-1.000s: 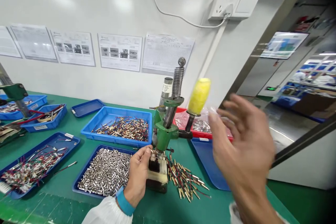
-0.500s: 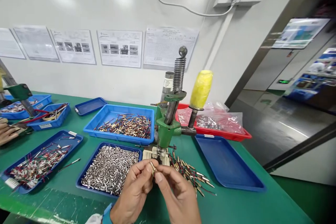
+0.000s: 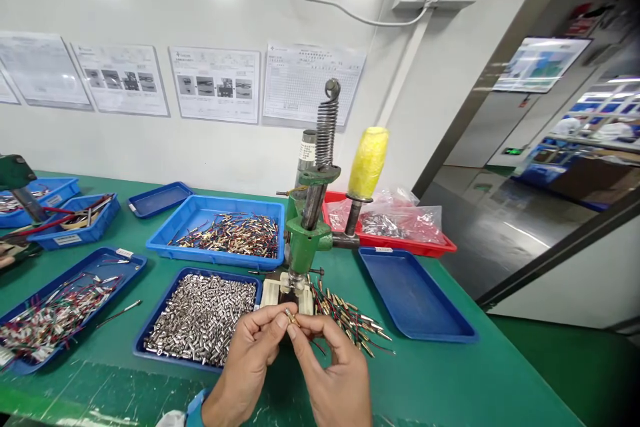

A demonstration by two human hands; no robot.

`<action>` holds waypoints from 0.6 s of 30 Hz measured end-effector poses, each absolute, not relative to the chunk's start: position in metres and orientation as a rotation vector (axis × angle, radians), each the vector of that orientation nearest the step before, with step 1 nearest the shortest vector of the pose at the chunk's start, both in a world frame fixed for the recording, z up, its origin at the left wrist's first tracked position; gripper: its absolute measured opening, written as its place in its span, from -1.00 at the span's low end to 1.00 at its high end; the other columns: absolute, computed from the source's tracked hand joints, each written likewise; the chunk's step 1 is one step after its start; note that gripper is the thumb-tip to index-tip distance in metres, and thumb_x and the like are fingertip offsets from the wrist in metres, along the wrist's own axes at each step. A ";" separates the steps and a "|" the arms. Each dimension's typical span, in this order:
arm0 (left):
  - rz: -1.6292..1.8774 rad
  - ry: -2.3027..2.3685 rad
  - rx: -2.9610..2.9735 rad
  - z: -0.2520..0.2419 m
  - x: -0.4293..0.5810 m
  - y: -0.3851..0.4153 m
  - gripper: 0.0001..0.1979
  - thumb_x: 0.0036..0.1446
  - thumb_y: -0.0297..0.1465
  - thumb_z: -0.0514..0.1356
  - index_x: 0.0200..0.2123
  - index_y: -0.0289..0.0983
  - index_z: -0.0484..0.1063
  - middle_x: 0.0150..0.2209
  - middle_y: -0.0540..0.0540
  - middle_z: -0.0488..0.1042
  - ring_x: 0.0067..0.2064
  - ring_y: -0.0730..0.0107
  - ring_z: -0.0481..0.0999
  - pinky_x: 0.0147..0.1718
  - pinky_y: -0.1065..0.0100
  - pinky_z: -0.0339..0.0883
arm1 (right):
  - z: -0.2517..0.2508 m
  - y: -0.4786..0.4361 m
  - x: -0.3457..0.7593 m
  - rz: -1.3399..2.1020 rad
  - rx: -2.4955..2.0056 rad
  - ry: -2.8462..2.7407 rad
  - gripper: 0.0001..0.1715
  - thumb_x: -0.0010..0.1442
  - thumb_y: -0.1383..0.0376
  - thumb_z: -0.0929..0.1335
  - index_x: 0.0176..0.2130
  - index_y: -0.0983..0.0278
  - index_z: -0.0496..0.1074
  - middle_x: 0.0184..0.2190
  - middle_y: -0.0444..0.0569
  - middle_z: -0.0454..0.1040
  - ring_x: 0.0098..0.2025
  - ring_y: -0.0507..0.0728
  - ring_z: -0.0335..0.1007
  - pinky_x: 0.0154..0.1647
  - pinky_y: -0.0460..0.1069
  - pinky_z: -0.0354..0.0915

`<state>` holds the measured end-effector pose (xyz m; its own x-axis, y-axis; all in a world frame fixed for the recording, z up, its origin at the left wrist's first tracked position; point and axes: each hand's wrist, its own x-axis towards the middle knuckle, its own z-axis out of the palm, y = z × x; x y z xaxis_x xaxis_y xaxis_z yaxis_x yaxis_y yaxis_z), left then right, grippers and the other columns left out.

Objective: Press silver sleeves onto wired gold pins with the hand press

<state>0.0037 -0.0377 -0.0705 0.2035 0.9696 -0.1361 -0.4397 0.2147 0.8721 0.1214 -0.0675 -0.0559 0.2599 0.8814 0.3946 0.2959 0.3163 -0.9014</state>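
Observation:
My left hand (image 3: 250,363) and my right hand (image 3: 330,373) meet in front of a green hand press (image 3: 306,233). Both pinch a small brass terminal (image 3: 291,316) between thumbs and fingertips, just below the press's white base (image 3: 280,292). The press has a coil spring (image 3: 326,123) on top and a lever with a yellow grip (image 3: 369,161). A loose pile of brass terminals with red and green wires (image 3: 345,313) lies right of my hands. A blue tray of small silver sleeves (image 3: 200,317) sits to the left of my left hand.
A blue tray of wired terminals (image 3: 227,237) sits behind the sleeves, an empty blue tray (image 3: 413,293) to the right, a red tray with plastic bags (image 3: 395,227) behind it. More blue trays (image 3: 60,307) line the left. Another green press (image 3: 17,177) stands far left.
My right hand came down from the air near the yellow lever grip to join my left hand, and both now pinch the small terminal. The view shifted slightly.

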 end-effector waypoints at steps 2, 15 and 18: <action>1.154 0.834 0.814 -0.071 0.003 -0.038 -0.46 -0.12 -0.04 0.45 -0.21 -0.37 0.64 -0.66 0.15 0.08 -0.59 0.63 -0.10 -0.59 0.46 -0.27 | -0.055 -0.068 0.121 0.542 -1.235 -1.328 -0.84 0.21 0.23 0.41 -0.34 0.25 0.57 -0.43 -0.05 0.57 -0.39 0.10 0.50 -0.34 -0.09 0.42; 1.436 0.989 0.523 -0.019 -0.047 0.067 -0.79 0.21 -0.70 0.12 -0.30 -0.43 0.54 -0.25 -0.17 0.56 -0.33 0.51 0.51 -0.33 0.50 0.44 | -0.086 0.003 0.223 0.167 -1.662 -1.798 -0.63 0.33 0.30 0.22 -0.07 0.27 0.58 -0.19 0.09 0.58 -0.16 0.21 0.51 -0.12 0.04 0.36; 1.346 0.990 0.457 -0.031 -0.050 0.056 -0.72 0.23 -0.76 0.04 -0.27 -0.46 0.53 -0.22 -0.23 0.55 -0.31 0.51 0.55 -0.32 0.55 0.49 | -0.092 0.027 0.230 0.169 -1.707 -1.939 -0.61 0.20 0.43 0.30 -0.08 0.15 0.61 -0.18 0.04 0.58 -0.12 0.23 0.47 -0.10 0.04 0.29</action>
<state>-0.0505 0.0560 -0.0311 -0.0802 0.9419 -0.3262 -0.5917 0.2183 0.7760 0.2301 0.0266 -0.0916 -0.0466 0.9484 0.3137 0.8799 0.1876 -0.4365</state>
